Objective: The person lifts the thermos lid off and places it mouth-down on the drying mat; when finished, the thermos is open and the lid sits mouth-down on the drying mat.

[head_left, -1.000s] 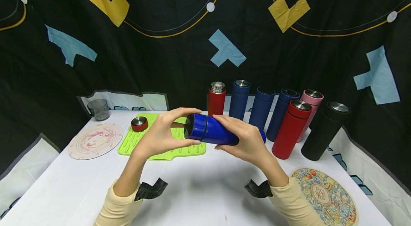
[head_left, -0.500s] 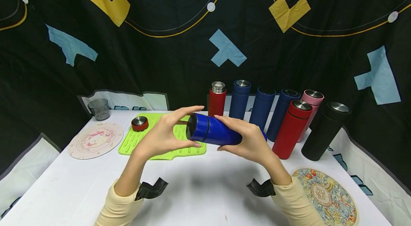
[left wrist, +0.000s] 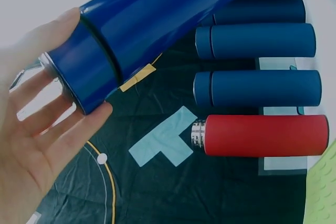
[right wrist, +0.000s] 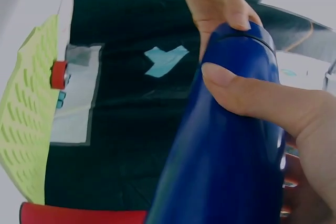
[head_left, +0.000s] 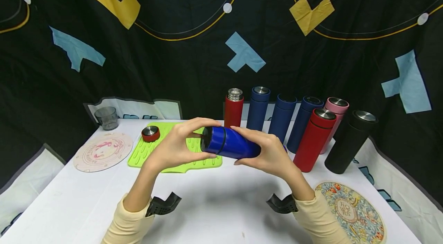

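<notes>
A glossy blue thermos (head_left: 238, 143) is held in the air over the middle of the table, lying nearly sideways with its lid end to the left. My right hand (head_left: 268, 151) grips its body, thumb below and fingers above in the head view. My left hand (head_left: 176, 142) holds the blue lid (left wrist: 79, 69) between thumb and fingers. A dark seam separates lid and body. In the right wrist view the right thumb (right wrist: 236, 90) presses along the body. Part of the thermos's base end is hidden behind the right hand.
Behind stand a lidless red thermos (head_left: 233, 109), several dark blue ones (head_left: 257, 109), and at right a red (head_left: 313, 142), a pink and a black one (head_left: 349, 144). Left are a green mat (head_left: 204, 163) with a red lid (head_left: 150, 134), a round coaster (head_left: 104, 152) and a glass (head_left: 107, 118).
The left fingers, spread just above the lid half a second ago, have come down onto it. The thermos has shifted slightly right over the second, then dipped a little at the lid end.
</notes>
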Tool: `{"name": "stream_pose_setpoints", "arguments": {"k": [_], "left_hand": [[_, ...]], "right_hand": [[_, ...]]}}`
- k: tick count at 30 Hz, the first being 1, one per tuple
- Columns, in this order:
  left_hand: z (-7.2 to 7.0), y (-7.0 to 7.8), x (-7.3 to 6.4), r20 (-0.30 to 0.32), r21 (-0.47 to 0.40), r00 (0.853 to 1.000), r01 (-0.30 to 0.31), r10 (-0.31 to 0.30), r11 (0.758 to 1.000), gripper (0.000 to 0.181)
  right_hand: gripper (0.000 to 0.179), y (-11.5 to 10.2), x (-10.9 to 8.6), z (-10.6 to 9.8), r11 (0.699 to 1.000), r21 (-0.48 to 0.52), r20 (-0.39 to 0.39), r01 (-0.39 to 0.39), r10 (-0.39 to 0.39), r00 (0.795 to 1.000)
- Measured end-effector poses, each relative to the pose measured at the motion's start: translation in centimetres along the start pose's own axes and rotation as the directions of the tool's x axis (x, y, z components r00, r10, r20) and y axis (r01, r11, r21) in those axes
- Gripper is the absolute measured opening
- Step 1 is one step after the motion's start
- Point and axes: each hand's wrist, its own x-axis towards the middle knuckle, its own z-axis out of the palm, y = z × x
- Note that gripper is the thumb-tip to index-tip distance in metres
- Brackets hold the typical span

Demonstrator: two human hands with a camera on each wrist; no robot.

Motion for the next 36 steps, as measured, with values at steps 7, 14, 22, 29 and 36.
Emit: {"name": "stream_pose_setpoints", "arguments": {"k": [7,14,22,29,36], "left_hand": [[0.1,0.3,-0.2,-0.075,0.000,0.992,0.101,-0.101,0.995,0.068],[0.3,0.4,-0.1,-0.124,-0.008,0.964,0.234,-0.233,0.972,0.065],[-0.2,0.1,-0.2,0.013,0.021,0.990,0.138,-0.138,0.990,0.079],[-0.2,-0.1,-0.1,0.071,-0.001,0.996,0.050,-0.050,0.999,0.078],[0.0,-0.2,-0.1,0.048,-0.007,0.997,0.057,-0.057,0.998,0.073]], "right_hand": [[0.086,-0.1,0.3,0.9,0.978,-0.183,-0.095,0.094,-0.113,0.989],[0.086,-0.2,0.5,1.3,0.931,-0.341,-0.124,0.130,-0.182,0.975],[0.086,0.2,0.2,0.4,0.996,-0.089,-0.021,0.012,-0.014,1.000],[0.083,0.7,-0.1,-0.2,0.983,0.111,0.111,-0.148,0.136,0.985],[0.084,0.7,-0.1,-0.1,0.991,0.061,0.072,-0.121,0.117,0.991]]}}
